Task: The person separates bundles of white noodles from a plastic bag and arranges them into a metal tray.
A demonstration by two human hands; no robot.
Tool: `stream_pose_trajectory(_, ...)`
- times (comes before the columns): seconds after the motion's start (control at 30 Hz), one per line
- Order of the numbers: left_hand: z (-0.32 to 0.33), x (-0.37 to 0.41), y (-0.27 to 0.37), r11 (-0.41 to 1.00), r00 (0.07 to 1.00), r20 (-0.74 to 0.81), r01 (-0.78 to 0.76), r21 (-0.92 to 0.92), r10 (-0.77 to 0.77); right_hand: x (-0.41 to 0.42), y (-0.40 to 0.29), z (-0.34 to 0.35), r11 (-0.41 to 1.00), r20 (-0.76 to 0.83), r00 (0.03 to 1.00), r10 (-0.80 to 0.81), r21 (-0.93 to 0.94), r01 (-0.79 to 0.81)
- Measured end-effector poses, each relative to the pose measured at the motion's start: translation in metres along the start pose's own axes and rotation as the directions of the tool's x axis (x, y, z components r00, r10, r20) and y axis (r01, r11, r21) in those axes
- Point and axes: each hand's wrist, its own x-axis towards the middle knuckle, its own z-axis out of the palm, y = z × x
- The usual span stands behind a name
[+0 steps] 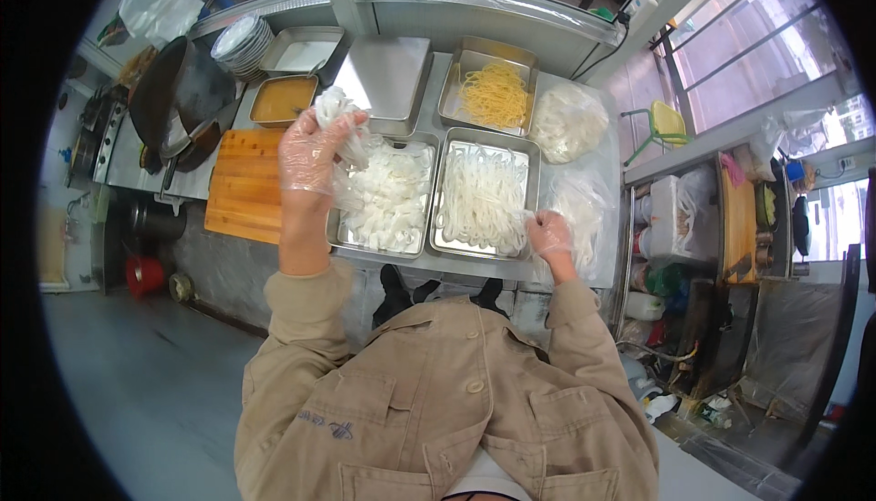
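My left hand point(311, 152), in a clear plastic glove, grips a bunch of white flat noodles point(334, 107) above the left steel tray. That tray point(332, 237) holds a loose heap of wide white noodles point(390, 196). Beside it, the right steel tray point(536, 165) carries thinner white noodle strands point(482, 200). My right hand point(549, 233), also gloved, is curled at that tray's right edge, next to a clear plastic bag of white noodles point(582, 217). Its fingertips are hidden, so whether it pinches the bag cannot be seen.
Behind stand a tray of yellow noodles point(494, 95), a lidded steel tray point(387, 73) and a second noodle bag point(570, 123). Leftward are a wooden board point(243, 186), a tray of brownish-yellow liquid point(282, 99), stacked plates point(241, 46) and a dark wok point(181, 90). Shelving point(674, 227) stands right.
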Motion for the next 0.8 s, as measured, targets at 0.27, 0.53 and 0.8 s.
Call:
stream_pose_trajectory(0.27, -0.042, -0.001, -0.027, 0.992, 0.993, -0.058, 0.101, -0.069, -0.105, 0.046, -0.108, -0.035, 0.961, -0.029, 0.996, -0.085, 0.261, 0.090)
stream_pose_trajectory(0.53, -0.032, -0.012, -0.036, 0.978, 0.987, -0.024, 0.151, -0.141, -0.156, 0.049, -0.127, -0.001, 0.934, -0.131, 0.966, -0.221, 0.256, 0.248)
stream_pose_trajectory(0.8, 0.008, -0.020, -0.048, 0.959, 0.951, 0.161, 0.276, -0.064, -0.263, -0.029, -0.051, 0.046, 0.998, 0.211, 0.977, -0.005, 0.055, -0.007)
